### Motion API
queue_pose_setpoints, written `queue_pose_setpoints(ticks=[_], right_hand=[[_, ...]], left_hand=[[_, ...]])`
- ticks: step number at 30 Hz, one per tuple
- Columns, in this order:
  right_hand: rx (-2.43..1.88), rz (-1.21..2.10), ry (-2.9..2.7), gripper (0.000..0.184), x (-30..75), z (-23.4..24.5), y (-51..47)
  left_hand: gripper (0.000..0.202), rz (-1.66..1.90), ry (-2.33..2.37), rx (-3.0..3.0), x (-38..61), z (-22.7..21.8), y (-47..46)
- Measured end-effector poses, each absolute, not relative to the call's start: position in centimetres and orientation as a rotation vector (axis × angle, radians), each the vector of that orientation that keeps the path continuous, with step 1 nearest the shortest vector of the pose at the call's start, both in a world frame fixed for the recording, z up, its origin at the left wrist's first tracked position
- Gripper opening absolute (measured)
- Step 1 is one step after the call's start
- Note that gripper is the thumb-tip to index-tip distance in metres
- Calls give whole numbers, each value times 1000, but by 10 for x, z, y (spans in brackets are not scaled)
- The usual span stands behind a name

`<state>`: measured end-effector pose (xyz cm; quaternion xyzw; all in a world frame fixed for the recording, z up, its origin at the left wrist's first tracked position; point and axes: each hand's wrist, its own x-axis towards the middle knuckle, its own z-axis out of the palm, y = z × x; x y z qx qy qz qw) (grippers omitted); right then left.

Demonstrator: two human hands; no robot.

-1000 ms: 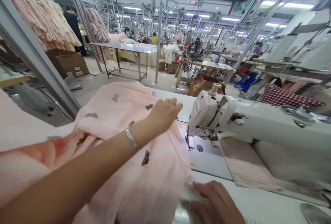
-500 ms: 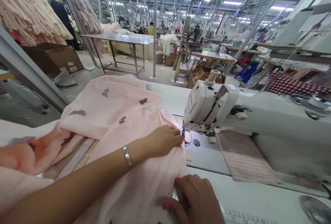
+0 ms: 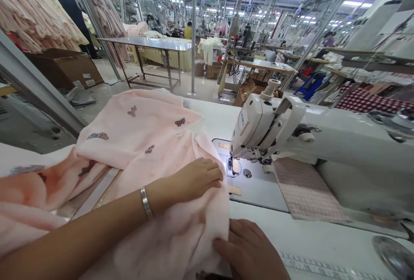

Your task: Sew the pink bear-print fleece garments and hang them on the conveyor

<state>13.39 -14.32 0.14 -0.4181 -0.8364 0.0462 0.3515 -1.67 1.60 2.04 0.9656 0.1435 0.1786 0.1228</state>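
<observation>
Both hands at the right edge of a pink cloth, beside a sewing machine

At far left, pink garments [image 3: 35, 19] hang in a dense row above a cardboard box [image 3: 73, 70], with a person in dark clothing [image 3: 75, 10] just behind. The pink cloth [image 3: 158, 146], printed with small dark motifs, spreads in folds from the left edge to the middle of the white table [image 3: 323, 239]. Beyond it, across the floor, stands a metal-legged table [image 3: 152, 44].

The left hand [image 3: 199, 178], a silver bracelet [image 3: 146, 202] on its wrist, lies palm down on the cloth near its right edge, fingers together and bent; whether they pinch the fabric, I cannot tell. Nearer the viewer, the right hand [image 3: 250, 247] has its thumb over the same edge and its fingers bent alongside; whether it grips is also unclear.

Just right of the cloth, the white sewing machine [image 3: 258, 131] stands with its needle area lit. Under its arm lies a pale checked cloth [image 3: 307, 191]. Ruler markings [image 3: 313, 265] run along the table toward a round metal piece [image 3: 393, 252] at far right.
</observation>
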Motion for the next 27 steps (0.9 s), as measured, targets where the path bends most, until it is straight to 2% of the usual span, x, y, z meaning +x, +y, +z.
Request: queue_pose_setpoints(ticks=[3, 11, 15, 18, 20, 27], right_hand=[[-1074, -70, -2195, 23, 138, -1, -139], [-1112, -180, -2164, 29, 135, -2, -144], [-1198, 33, -2198, 18, 144, -4, -143], [-1414, 367, -2131, 9, 150, -1, -141], [-1473, 457, -2128, 11, 153, 3, -138], [-1106, -191, -2306, 20, 167, 13, -111]], left_hand=[[9, 379, 405, 2778, -11, 31, 20], [11, 227, 605, 2851, 8, 33, 20], [2, 195, 721, 2905, 14, 31, -2], [13, 125, 765, 2914, 9, 24, -27], [22, 183, 785, 2915, 2, 19, -37], [31, 428, 639, 2746, -12, 16, -4]])
